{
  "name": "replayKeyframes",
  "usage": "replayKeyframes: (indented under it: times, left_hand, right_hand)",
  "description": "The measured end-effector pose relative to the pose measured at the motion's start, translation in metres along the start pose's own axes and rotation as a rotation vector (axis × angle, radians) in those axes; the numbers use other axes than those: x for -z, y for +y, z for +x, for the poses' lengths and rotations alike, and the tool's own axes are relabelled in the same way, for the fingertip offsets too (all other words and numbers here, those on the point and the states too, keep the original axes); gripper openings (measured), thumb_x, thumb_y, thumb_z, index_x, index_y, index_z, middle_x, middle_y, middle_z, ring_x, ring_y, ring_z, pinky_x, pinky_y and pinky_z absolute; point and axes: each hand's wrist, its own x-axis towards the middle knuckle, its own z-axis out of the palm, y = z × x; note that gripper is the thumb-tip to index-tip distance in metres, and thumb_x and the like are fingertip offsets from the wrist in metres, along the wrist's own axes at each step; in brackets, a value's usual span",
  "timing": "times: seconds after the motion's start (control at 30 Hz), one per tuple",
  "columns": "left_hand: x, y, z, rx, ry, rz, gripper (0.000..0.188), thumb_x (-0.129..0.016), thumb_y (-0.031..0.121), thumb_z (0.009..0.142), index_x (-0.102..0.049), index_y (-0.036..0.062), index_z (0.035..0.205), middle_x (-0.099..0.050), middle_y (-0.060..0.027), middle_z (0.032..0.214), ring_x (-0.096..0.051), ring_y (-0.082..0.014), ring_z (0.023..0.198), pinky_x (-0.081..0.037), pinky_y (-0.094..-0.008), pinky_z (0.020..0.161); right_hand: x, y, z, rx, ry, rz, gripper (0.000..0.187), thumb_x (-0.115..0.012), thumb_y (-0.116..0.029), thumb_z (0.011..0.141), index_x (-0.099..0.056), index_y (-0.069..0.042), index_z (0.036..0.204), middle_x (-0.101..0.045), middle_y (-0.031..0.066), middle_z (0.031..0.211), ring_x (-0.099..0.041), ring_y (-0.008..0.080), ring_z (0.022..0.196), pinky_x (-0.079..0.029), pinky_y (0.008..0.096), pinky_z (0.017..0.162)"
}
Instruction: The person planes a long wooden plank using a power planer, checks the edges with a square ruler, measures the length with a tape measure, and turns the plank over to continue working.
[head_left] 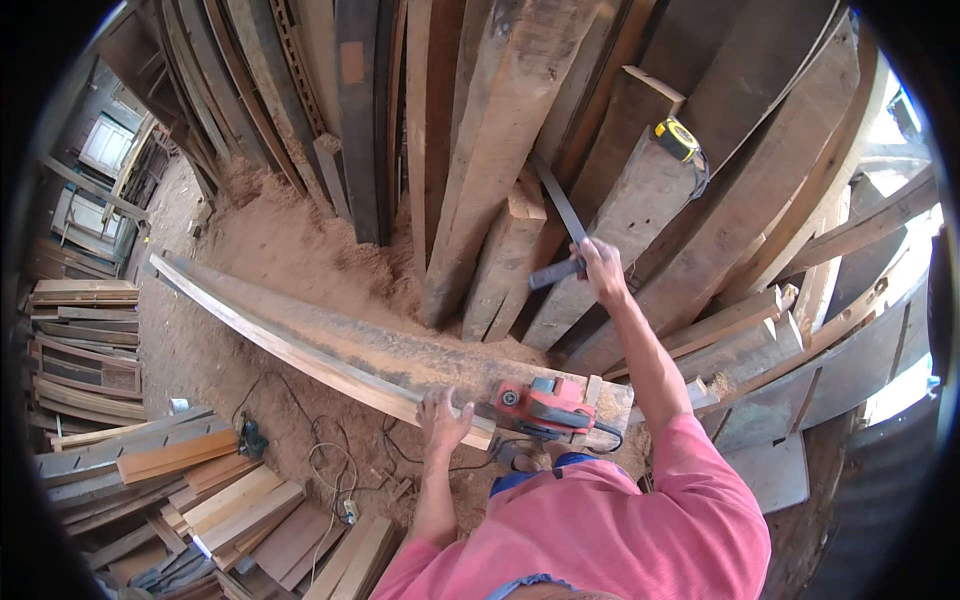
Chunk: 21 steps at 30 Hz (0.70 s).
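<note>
My right hand [600,270] is raised over the leaning timbers, closed round a try square [565,205] with a long metal blade and dark stock. My left hand [444,420] grips a long pale wooden board [330,367] close to its near end, fingers over the top edge. That board lies along the front side of a thick, dust-covered beam [360,335]. A red electric planer [550,406] rests on the beam's right end, just right of my left hand.
Heavy timbers [510,130] lean in a row at the back. A yellow tape measure [677,140] sits on one timber's end. Sawdust [290,240] covers the ground behind the beam. Cables [335,450] trail over the floor, and stacked planks [235,500] fill the lower left.
</note>
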Motion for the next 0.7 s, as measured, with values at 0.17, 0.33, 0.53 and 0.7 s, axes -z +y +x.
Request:
replayKeyframes:
  times: [0.17, 0.33, 0.53, 0.7]
  left_hand:
    - [-0.006, -0.039, -0.024, 0.402, -0.018, 0.03, 0.09, -0.074, 0.042, 0.081, -0.03, 0.0138, 0.154, -0.029, -0.0259, 0.155, -0.025, -0.0427, 0.145, -0.023, -0.0596, 0.117]
    - [-0.038, -0.066, -0.033, 0.671, 0.338, -0.207, 0.103, -0.076, 0.041, 0.082, -0.019, -0.0118, 0.149, -0.032, -0.0333, 0.151, -0.032, -0.0438, 0.142, -0.025, -0.0471, 0.12]
    - [-0.117, -0.099, -0.021, 0.612, 0.161, -0.608, 0.112, -0.073, 0.047, 0.085, -0.006, -0.0151, 0.15, -0.034, -0.037, 0.149, -0.036, -0.0447, 0.141, -0.028, -0.0416, 0.118]
    - [-0.124, -0.093, -0.017, 0.706, 0.163, -0.675, 0.114, -0.072, 0.05, 0.086, -0.004, -0.017, 0.149, -0.03, -0.0376, 0.151, -0.034, -0.0418, 0.142, -0.028, -0.0405, 0.118]
  right_hand:
    - [-0.04, 0.019, 0.094, -0.15, -0.035, 0.102, 0.036, -0.054, -0.034, 0.101, -0.068, -0.001, 0.104, -0.062, 0.0029, 0.08, -0.056, 0.0122, 0.06, -0.048, 0.0268, 0.053]
    - [-0.054, 0.043, 0.115, -0.258, 0.164, 0.052, 0.041, -0.06, -0.028, 0.099, -0.06, 0.005, 0.123, -0.067, 0.0083, 0.092, -0.064, 0.0165, 0.073, -0.056, 0.0295, 0.066]
    - [-0.065, 0.053, 0.093, -0.048, 0.159, -0.148, 0.042, -0.058, -0.025, 0.097, -0.06, 0.006, 0.125, -0.07, 0.0223, 0.104, -0.068, 0.0349, 0.097, -0.055, 0.0389, 0.083]
    - [-0.062, 0.057, 0.07, 0.179, 0.22, -0.467, 0.043, -0.055, -0.029, 0.097, -0.061, 0.002, 0.126, -0.067, 0.0255, 0.117, -0.064, 0.0413, 0.112, -0.049, 0.0422, 0.098]
